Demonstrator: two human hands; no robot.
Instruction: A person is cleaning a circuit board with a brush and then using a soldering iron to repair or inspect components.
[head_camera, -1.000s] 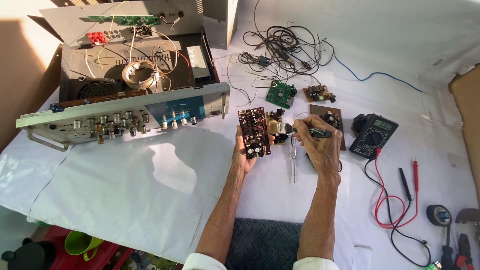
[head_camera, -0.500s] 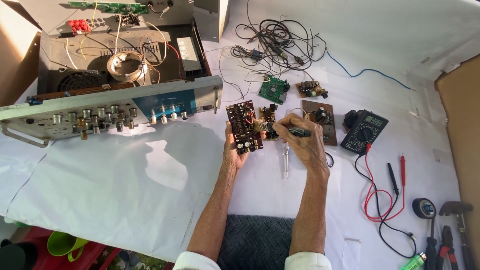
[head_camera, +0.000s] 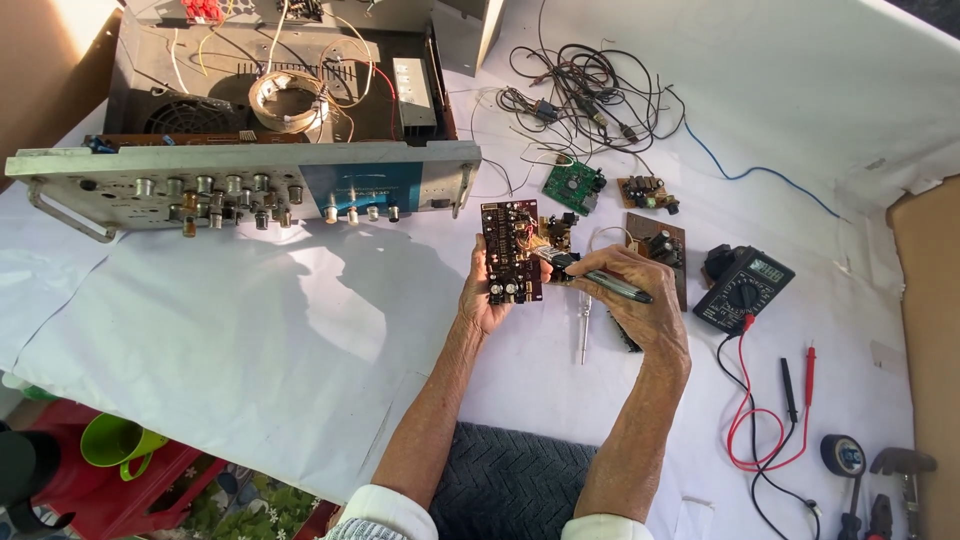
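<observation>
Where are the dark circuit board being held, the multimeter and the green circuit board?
dark circuit board (head_camera: 510, 250), head view, on its component-covered face above the left hand's fingers.
multimeter (head_camera: 742, 290), head view, on the round dial at its middle.
green circuit board (head_camera: 573, 186), head view, on the middle of its flat face.

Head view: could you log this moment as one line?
left hand: holds circuit board | right hand: holds pen-like tool to board | multimeter beside

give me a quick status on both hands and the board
Left hand holds dark brown circuit board upright. Right hand grips slim black tool, tip at board's edge. Metal rod lies on white sheet below.
</observation>
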